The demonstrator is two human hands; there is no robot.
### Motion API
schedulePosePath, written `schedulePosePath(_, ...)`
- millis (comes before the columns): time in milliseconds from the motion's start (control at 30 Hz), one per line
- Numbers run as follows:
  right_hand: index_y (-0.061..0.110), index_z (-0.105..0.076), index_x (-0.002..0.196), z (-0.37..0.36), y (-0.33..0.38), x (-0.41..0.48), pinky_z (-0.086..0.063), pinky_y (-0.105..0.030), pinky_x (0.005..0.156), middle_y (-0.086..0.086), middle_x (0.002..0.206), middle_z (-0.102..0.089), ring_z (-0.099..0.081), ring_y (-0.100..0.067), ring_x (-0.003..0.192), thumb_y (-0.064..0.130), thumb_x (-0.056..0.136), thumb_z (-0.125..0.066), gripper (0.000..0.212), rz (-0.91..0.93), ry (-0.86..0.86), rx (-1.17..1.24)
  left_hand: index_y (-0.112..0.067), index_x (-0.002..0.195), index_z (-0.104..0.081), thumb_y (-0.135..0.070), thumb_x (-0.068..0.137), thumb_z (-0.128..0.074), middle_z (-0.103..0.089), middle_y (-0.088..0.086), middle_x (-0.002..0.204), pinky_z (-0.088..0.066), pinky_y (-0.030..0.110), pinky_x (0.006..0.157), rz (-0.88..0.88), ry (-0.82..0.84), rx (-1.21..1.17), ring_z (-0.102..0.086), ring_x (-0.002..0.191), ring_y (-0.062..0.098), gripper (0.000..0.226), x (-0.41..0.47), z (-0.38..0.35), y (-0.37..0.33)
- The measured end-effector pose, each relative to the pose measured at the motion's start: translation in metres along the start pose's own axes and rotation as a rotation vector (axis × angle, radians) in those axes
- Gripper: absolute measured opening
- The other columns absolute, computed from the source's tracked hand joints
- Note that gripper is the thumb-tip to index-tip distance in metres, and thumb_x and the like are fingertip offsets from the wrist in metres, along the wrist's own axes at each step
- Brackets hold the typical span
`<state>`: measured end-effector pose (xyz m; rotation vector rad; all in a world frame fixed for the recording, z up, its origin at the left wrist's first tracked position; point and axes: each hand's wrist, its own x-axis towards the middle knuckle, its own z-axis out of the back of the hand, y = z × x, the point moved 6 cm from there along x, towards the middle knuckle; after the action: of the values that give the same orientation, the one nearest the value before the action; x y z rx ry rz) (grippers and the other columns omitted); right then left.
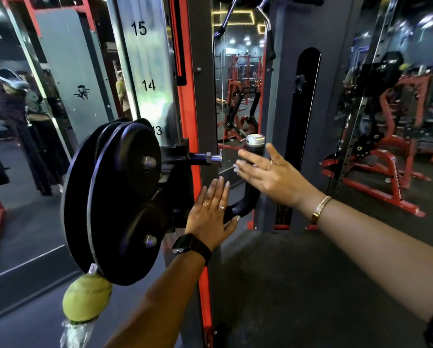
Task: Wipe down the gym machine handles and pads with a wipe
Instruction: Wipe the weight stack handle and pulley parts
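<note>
- black curved handle (245,200) with a silver end cap juts from the red upright (188,109) of the machine; the capped end points up and the lower bend sweeps left toward the frame.
- left hand (210,217) is held flat over the lower bend of the handle, fingers straight and pressed together, gripping nothing; the thumb sticks out beside the bend.
- right hand (270,175) is spread, with straight fingers pointing left across the handle's upright part, just under the cap; whether the palm touches the handle cannot be told.
- pale smear (237,165) shows at the right fingertips, too blurred to identify.
- black weight plates (125,197) hang just left of the left hand, with a yellow-green tennis ball (87,298) under them.
- steel column (147,71) marked 15, 14 and 13 rises behind the plates.
- dark watch (190,246) sits on the left wrist and a gold bracelet (320,207) on the right.
</note>
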<state>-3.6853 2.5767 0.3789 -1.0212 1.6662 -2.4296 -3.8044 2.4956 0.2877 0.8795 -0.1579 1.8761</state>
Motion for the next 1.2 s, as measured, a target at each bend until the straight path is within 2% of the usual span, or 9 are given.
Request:
schedulePosePath(100,0.012,-0.056,0.132,0.007,-0.013,0.01,-0.001,-0.055,0.115,-0.001,0.137,-0.055,-0.036,-0.027,0.138,-0.001,0.1,-0.038,0.04,-0.163,-0.092,0.032,-0.004,0.152,-0.022,-0.06,0.087,-0.031,-0.018,0.015,0.158,-0.001,0.038,0.121,0.033,0.019,-0.053,-0.015,0.148,0.023,0.085,-0.002,-0.003,0.0)
schedulePosePath(167,0.012,-0.046,0.14,0.008,0.001,-0.004,-0.002,-0.053,0.116,-0.003,0.146,-0.045,-0.028,-0.025,0.142,-0.006,0.098,-0.032,0.048,-0.315,-0.11,0.141,-0.004,0.151,-0.015,-0.064,0.085,-0.032,-0.015,0.015,0.157,-0.002,0.037,0.12,0.042,0.015,-0.074,-0.016,0.147,0.023,0.091,-0.003,-0.002,0.0)
schedulePosePath(233,0.011,-0.039,0.142,0.008,0.032,-0.025,-0.001,-0.051,0.118,-0.004,0.149,-0.037,-0.018,-0.021,0.145,-0.011,0.09,-0.041,0.056,-0.439,-0.099,0.309,-0.004,0.151,-0.011,-0.067,0.084,-0.031,-0.013,0.015,0.158,-0.001,0.037,0.12,0.041,0.013,-0.086,-0.013,0.147,0.023,0.095,-0.003,-0.002,0.0)
schedulePosePath(367,0.011,-0.033,0.144,0.007,0.097,-0.05,0.003,-0.046,0.119,0.0,0.157,-0.016,-0.009,-0.018,0.147,-0.003,0.076,-0.056,0.073,-0.282,0.031,0.453,-0.005,0.152,0.011,-0.068,0.082,-0.026,0.005,0.015,0.16,0.009,0.038,0.121,0.039,0.031,-0.051,0.006,0.149,0.025,0.101,-0.003,-0.008,0.0)
schedulePosePath(533,0.015,-0.034,0.145,-0.001,0.052,-0.05,0.0,-0.05,0.119,0.0,0.154,-0.029,-0.011,-0.024,0.147,-0.001,0.092,-0.047,0.057,-0.102,-0.018,0.222,-0.005,0.151,-0.011,-0.067,0.078,-0.027,-0.009,0.014,0.159,-0.001,0.039,0.12,0.015,0.05,-0.125,-0.008,0.148,0.024,0.097,-0.003,-0.005,-0.002)
schedulePosePath(700,0.012,-0.054,0.134,0.009,-0.003,-0.007,-0.008,-0.053,0.116,-0.001,0.143,-0.049,-0.035,-0.029,0.138,-0.001,0.1,-0.038,0.04,-0.249,-0.148,0.177,-0.004,0.151,-0.01,-0.069,0.077,-0.028,-0.005,0.014,0.159,-0.004,0.037,0.12,0.038,0.058,-0.137,-0.01,0.147,0.023,0.099,-0.004,-0.004,-0.002)
schedulePosePath(933,0.012,-0.046,0.139,0.002,0.047,-0.031,-0.01,-0.051,0.118,-0.004,0.147,-0.041,-0.027,-0.025,0.142,-0.006,0.09,-0.048,0.052,-0.601,-0.166,0.432,-0.005,0.151,-0.011,-0.068,0.077,-0.027,-0.013,0.015,0.158,-0.015,0.039,0.117,0.048,0.054,-0.152,-0.016,0.147,0.024,0.099,-0.005,-0.006,-0.003)
schedulePosePath(1067,0.01,-0.034,0.142,-0.004,0.119,-0.036,-0.003,-0.045,0.12,0.0,0.158,-0.019,-0.012,-0.02,0.147,0.002,0.086,-0.055,0.06,-0.532,-0.026,0.602,-0.006,0.15,0.002,-0.057,0.081,-0.022,-0.005,0.015,0.159,-0.011,0.04,0.119,0.058,0.059,-0.146,-0.008,0.149,0.025,0.089,-0.005,-0.008,-0.004)
schedulePosePath(1200,0.009,-0.035,0.143,-0.001,0.121,-0.04,-0.008,-0.046,0.118,-0.004,0.155,-0.028,-0.016,-0.019,0.145,0.003,0.084,-0.051,0.062,-0.419,0.048,0.6,-0.006,0.15,0.005,-0.054,0.083,-0.023,-0.001,0.014,0.159,0.003,0.035,0.12,0.107,0.095,-0.161,0.001,0.148,0.022,0.087,-0.004,-0.005,-0.004)
